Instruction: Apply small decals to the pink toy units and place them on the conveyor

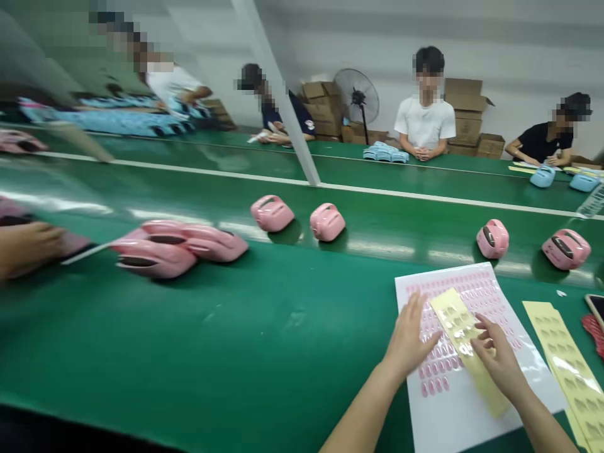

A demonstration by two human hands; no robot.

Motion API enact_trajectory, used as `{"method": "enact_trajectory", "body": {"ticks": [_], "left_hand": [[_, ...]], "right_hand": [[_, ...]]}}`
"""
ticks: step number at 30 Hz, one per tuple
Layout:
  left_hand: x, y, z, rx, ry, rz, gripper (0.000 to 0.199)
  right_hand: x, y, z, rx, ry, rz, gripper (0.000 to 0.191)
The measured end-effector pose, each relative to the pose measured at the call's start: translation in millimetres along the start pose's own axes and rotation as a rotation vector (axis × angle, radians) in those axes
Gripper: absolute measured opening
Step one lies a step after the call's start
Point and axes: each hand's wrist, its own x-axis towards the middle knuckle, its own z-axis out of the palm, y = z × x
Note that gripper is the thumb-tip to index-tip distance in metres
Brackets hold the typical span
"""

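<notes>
A white sheet [443, 425] carrying rows of small pink oval stickers [434, 385] lies on the green table. Across it rests a yellow backing strip [491, 390] with clear, shiny stickers toward its far end. My left hand [406, 340] is over the sheet's left side, left of the strip, fingers stretched and thumb apart, holding nothing. Over the strip's right edge is my right hand [500, 358], its fingers curled and drawn together; whatever is between the tips is too small to make out.
More yellow strips [561, 352] lie to the right, near a phone [597, 308]. Pink plastic housings [272, 214] stand along the green belt [401, 220], others piled left [160, 251] beside a co-worker's hand [33, 248]. Several people sit opposite with light-blue parts [385, 152]. A slanted post [283, 94] rises mid-view.
</notes>
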Motion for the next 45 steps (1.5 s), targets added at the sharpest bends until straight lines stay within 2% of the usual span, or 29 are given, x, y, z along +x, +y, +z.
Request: {"method": "enact_trajectory", "body": {"ticks": [2, 3, 7, 10, 12, 14, 18, 21, 23, 27, 30, 32, 35, 38, 40, 41, 43, 44, 45], "left_hand": [[27, -16, -38.2, -0.254, 0.27, -0.143, 0.058], [43, -25, -61.1, -0.421, 0.424, -0.263, 0.054], [107, -67, -155.1, -0.496, 0.711, -0.418, 0.042], [141, -90, -205.5, -0.546, 0.836, -0.477, 0.033], [154, -99, -223.7, -0.581, 0.833, -0.498, 0.027], [164, -106, -230.2, -0.612, 0.77, -0.519, 0.03], [177, -108, -217.7, -0.625, 0.59, -0.518, 0.025], [177, -97, -192.8, -0.574, 0.491, -0.455, 0.02], [166, -83, -169.7, -0.523, 0.448, -0.382, 0.018], [112, -45, -110.6, -0.412, 0.362, -0.207, 0.02], [61, -14, -63.8, -0.328, 0.268, -0.087, 0.023], [33, 4, -36.5, -0.11, 0.201, 0.209, 0.024], [2, 21, -6.7, 0.1, 0.115, 0.503, 0.026], [-25, 20, 7.9, 0.09, 0.025, 0.606, 0.025], [-39, 15, 11.4, -0.1, 0.103, 0.549, 0.028], [-43, 13, 12.3, -0.244, 0.185, 0.444, 0.031], [-45, 14, 13.9, -0.576, 0.312, 0.113, 0.044], [-43, 18, 14.9, -0.745, 0.28, -0.08, 0.051], [-39, 23, 15.9, -0.896, 0.193, -0.248, 0.057]], "right_hand": [[1, 9, 16, -0.114, 0.041, -0.111, 0.049], [1, 13, 24, -0.163, 0.058, -0.166, 0.049], [-6, 27, 44, -0.288, 0.091, -0.308, 0.05], [-10, 34, 50, -0.304, 0.119, -0.328, 0.049], [-11, 36, 53, -0.302, 0.145, -0.333, 0.047], [-10, 37, 56, -0.295, 0.171, -0.325, 0.047], [-8, 33, 59, -0.229, 0.197, -0.29, 0.049], [-8, 28, 58, -0.146, 0.198, -0.246, 0.051], [-10, 24, 56, -0.086, 0.209, -0.187, 0.051], [-11, 6, 51, 0.027, 0.226, -0.1, 0.055], [-3, -23, 47, 0.284, 0.141, 0.001, 0.064], [7, -45, 44, 0.546, 0.107, 0.052, 0.067], [20, -68, 38, 0.844, 0.108, 0.107, 0.07], [23, -72, 27, 0.918, 0.204, 0.218, 0.071], [20, -67, 19, 0.907, 0.26, 0.279, 0.072], [18, -64, 15, 0.897, 0.266, 0.289, 0.073], [14, -60, 9, 0.872, 0.243, 0.277, 0.074], [12, -60, 7, 0.858, 0.213, 0.265, 0.074], [9, -60, 7, 0.846, 0.175, 0.25, 0.074]]}}
